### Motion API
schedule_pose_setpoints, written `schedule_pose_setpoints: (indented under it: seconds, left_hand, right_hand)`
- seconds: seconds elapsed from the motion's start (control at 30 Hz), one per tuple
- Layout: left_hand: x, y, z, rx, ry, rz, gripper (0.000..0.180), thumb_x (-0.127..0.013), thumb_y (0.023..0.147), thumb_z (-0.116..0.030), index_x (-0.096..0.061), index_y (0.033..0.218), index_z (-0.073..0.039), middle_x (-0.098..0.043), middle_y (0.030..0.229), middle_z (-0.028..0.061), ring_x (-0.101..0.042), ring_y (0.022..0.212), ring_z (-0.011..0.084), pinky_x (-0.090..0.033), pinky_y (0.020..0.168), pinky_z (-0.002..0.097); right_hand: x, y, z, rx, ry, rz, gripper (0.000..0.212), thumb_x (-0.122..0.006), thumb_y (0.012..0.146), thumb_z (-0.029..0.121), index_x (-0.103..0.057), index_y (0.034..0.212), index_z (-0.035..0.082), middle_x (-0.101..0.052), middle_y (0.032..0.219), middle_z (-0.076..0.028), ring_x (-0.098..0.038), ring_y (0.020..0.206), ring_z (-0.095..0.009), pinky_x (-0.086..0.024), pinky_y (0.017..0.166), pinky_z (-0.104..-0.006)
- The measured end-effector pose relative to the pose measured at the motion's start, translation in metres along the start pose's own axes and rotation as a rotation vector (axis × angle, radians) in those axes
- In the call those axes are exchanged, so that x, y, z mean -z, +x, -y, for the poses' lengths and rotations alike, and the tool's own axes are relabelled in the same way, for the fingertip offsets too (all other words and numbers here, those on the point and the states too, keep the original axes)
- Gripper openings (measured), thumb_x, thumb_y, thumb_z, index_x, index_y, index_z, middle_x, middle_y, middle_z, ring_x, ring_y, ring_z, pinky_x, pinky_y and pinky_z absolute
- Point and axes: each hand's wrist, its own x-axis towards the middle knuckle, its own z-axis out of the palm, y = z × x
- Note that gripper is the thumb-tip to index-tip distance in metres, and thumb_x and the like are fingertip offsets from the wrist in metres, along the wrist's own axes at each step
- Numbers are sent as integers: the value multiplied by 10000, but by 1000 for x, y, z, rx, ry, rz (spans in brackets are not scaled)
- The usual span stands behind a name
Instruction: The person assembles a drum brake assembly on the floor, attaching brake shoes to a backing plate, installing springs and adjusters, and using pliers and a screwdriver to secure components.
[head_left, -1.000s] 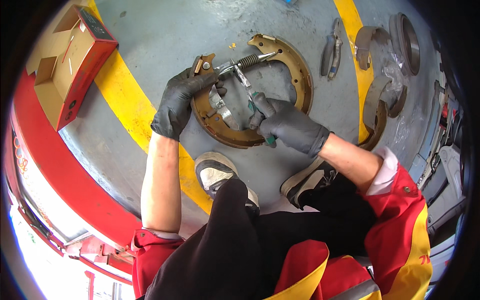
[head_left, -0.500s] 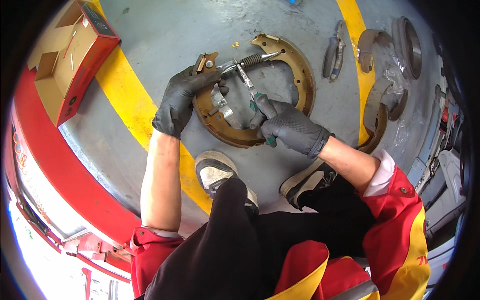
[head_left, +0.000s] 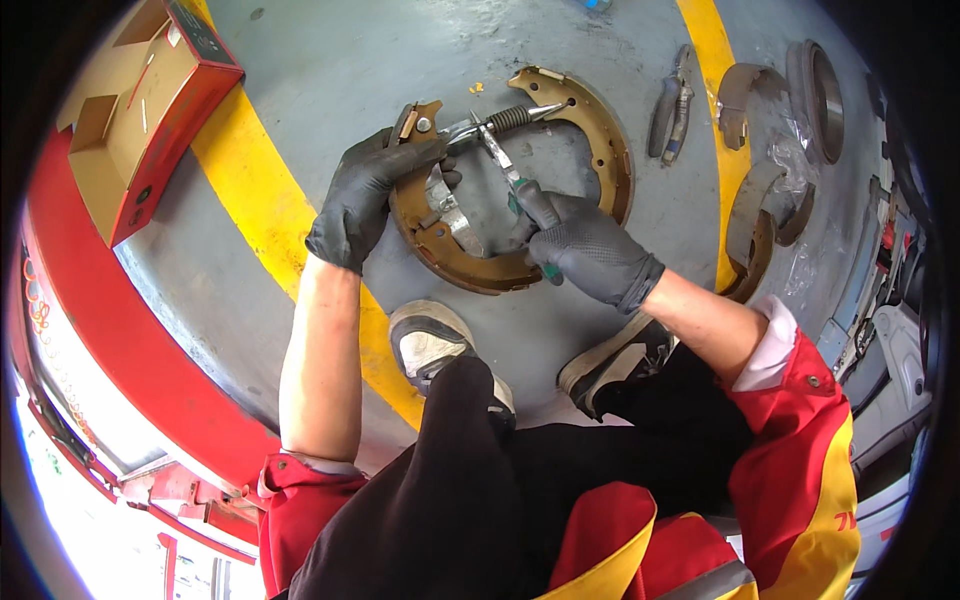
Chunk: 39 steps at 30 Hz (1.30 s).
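Observation:
My gloved left hand (head_left: 372,190) is closed round the upper end of the left brake shoe (head_left: 425,232). Its fingertips reach the inner end of the adjuster rod (head_left: 460,131). That rod, with a coil spring (head_left: 508,119) around it, spans to the right brake shoe (head_left: 603,140). In my gloved right hand (head_left: 600,250) is a pair of pliers (head_left: 497,152) with green and grey handles. The plier jaws meet the rod just left of the coil. A bright metal lever (head_left: 455,222) lies along the inside of the left shoe. My fingers partly hide the plier handles.
Another pair of pliers (head_left: 670,108) lies on the grey floor to the right. Beyond the yellow line are loose brake shoes (head_left: 752,85), a round drum-like ring (head_left: 822,100) and clear plastic wrap (head_left: 795,170). An open cardboard box (head_left: 165,150) stands at the left, by a red beam (head_left: 130,290).
Both hands keep their hold. The pliers and my right hand have shifted very slightly; the brake shoes stay almost in place.

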Motion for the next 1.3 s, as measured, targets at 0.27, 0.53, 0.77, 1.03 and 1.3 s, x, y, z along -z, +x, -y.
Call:
schedule_pose_setpoints:
  seconds: [0.27, 0.53, 0.77, 1.03, 1.3]
  left_hand:
    - [6, -7, -1, 7, -12, -27, 340, -731, 926, -117, -629, 1169, 97, -716, 1010, 145, -738, 888, 231, -587, 840, 326]
    - [3, 2, 3, -7, 10, 11, 370, -748, 921, -127, -624, 1184, 101, -730, 1011, 146, -735, 888, 227, -587, 852, 329]
    - [7, -5, -1, 12, 7, -14, 356, -750, 916, -121, -623, 1166, 100, -731, 1005, 150, -745, 896, 231, -594, 850, 324]
    - [2, -2, 0, 15, 8, -29, 358, -761, 915, -122, -628, 1162, 100, -732, 1004, 153, -745, 891, 231, -592, 854, 322]
    - [3, -3, 0, 11, -14, -6, 349, -752, 923, -109, -629, 1171, 104, -736, 1019, 154, -742, 893, 232, -592, 872, 329]
  right_hand:
    - [57, 6, 70, -277, 382, 368, 153, -561, 886, 201, -598, 921, 56, -620, 812, -118, -693, 730, -249, -622, 704, -469]
    - [0, 1, 18, -106, 332, -33, 295, -586, 811, 143, -661, 1035, -33, -696, 946, -129, -601, 637, -159, -523, 550, -314]
    - [61, 15, 61, -327, 507, 300, 355, -542, 824, 160, -604, 1112, -39, -683, 1014, -152, -698, 785, -258, -624, 655, -391]
    - [1, 6, 10, -266, 632, 120, 364, -496, 981, 206, -659, 1102, -97, -709, 1201, -135, -611, 706, -187, -557, 733, -325]
    - [5, -4, 0, -218, 191, 78, 355, -481, 1070, 222, -622, 1260, -42, -692, 954, -88, -577, 704, -104, -505, 655, -270]
